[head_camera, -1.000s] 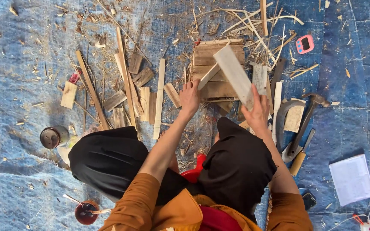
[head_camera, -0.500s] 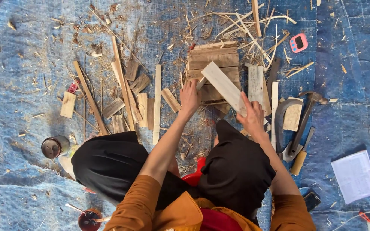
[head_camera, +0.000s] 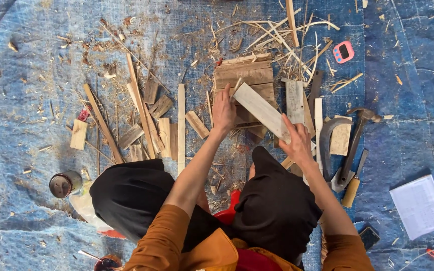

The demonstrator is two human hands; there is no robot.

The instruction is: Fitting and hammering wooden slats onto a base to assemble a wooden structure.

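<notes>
I'm holding a pale wooden slat point(head_camera: 261, 110) at a slant above the stacked boards point(head_camera: 244, 80), left hand point(head_camera: 224, 111) gripping its upper end, right hand point(head_camera: 296, 143) closing fingers on the lower. Cut offcuts point(head_camera: 161, 128) are lying around on the blue tarp point(head_camera: 26, 75); hammer point(head_camera: 355, 140) is resting untouched.

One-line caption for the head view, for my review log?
Seated on a blue tarp, left hand and right hand hold a pale wooden slat above stacked boards.
</notes>
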